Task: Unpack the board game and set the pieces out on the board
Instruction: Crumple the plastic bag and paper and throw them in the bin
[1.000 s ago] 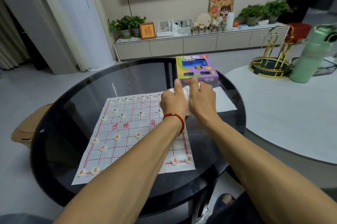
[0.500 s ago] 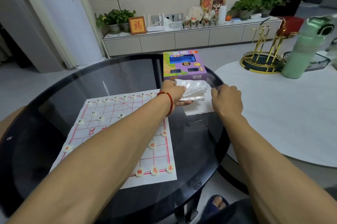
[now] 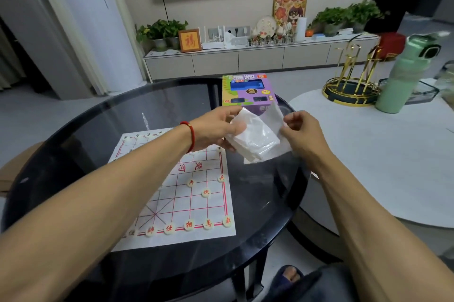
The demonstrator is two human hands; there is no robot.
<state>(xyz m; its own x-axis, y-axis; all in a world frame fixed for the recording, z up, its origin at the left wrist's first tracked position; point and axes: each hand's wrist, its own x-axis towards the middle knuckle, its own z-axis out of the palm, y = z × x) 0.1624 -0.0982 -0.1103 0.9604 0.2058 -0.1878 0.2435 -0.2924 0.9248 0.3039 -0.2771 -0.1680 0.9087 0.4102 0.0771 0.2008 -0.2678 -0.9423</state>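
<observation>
A white paper board [image 3: 196, 203] with a red grid lies on the dark glass table [image 3: 258, 203]. Round cream pieces [image 3: 189, 224] with red characters line its near edge, and a few stand further up. Above the table's far right part, my left hand [image 3: 216, 127] grips a crumpled clear plastic bag [image 3: 253, 139]. My right hand [image 3: 302, 132] pinches the bag's right edge. The purple game box [image 3: 248, 91] lies flat behind the bag at the table's far rim.
A white round table [image 3: 380, 154] adjoins on the right, carrying a gold rack [image 3: 351, 80] and a green bottle [image 3: 403, 75]. A TV cabinet with plants stands at the back wall. My slippered foot [image 3: 290, 274] shows below the glass table.
Both hands have lifted the plastic bag off the table, beside the board's far right corner. The right hand moved from the table onto the bag's edge. The camera shifted right.
</observation>
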